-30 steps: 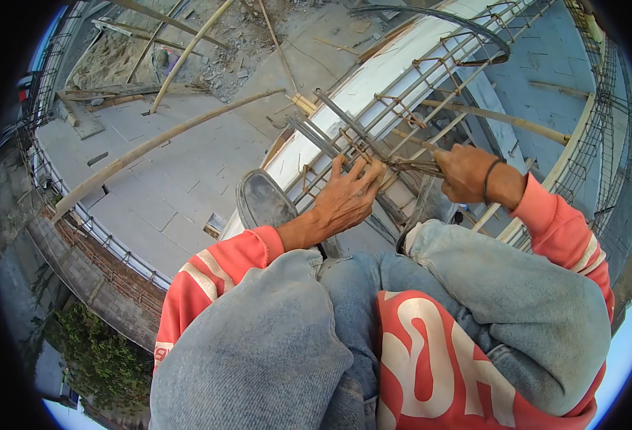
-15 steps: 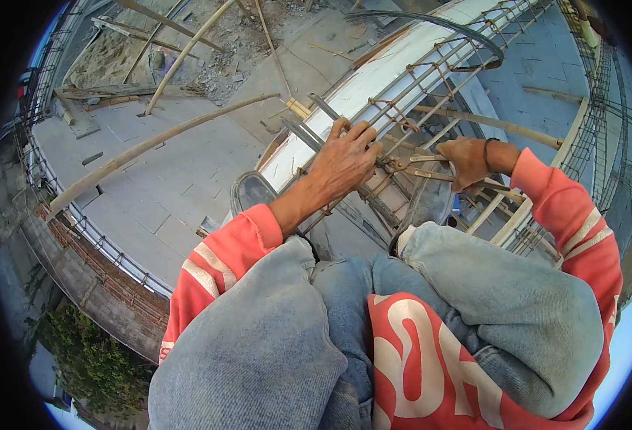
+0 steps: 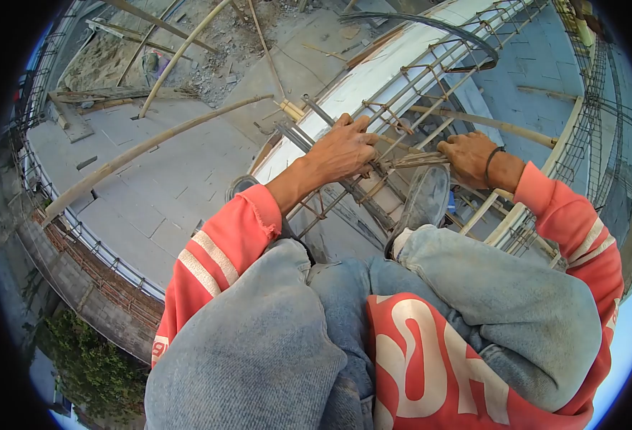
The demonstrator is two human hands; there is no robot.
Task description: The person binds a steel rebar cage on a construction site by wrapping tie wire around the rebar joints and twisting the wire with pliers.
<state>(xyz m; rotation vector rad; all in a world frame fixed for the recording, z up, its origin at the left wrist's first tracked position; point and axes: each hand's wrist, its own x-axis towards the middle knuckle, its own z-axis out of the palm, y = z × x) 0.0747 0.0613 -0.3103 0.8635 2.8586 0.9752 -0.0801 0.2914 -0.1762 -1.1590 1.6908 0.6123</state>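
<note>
My right hand (image 3: 471, 159) is closed around the handles of a pair of pincers (image 3: 415, 160). Their jaws point left, toward a crossing of steel bars near my left fingertips. My left hand (image 3: 343, 149) curls over the rebar (image 3: 314, 137) of a long cage, with the fingers bent down round it. What lies under that palm is hidden. Between my two shoes, the rebar cage (image 3: 373, 190) runs from lower left to upper right. Any tie wire at the jaws is too small to tell.
A white beam form (image 3: 395, 64) runs alongside the cage. A bent bundle of bars (image 3: 431, 20) lies across it. Wooden poles (image 3: 158, 140) cross the grey deck (image 3: 151, 193) on the left. My shoe (image 3: 426, 197) rests near the pincers, above a gap with timber pieces.
The pincers have turned in my right hand, and their handles, spread before, now look closer together. My right hand has rolled over, showing its back. My left hand has barely shifted.
</note>
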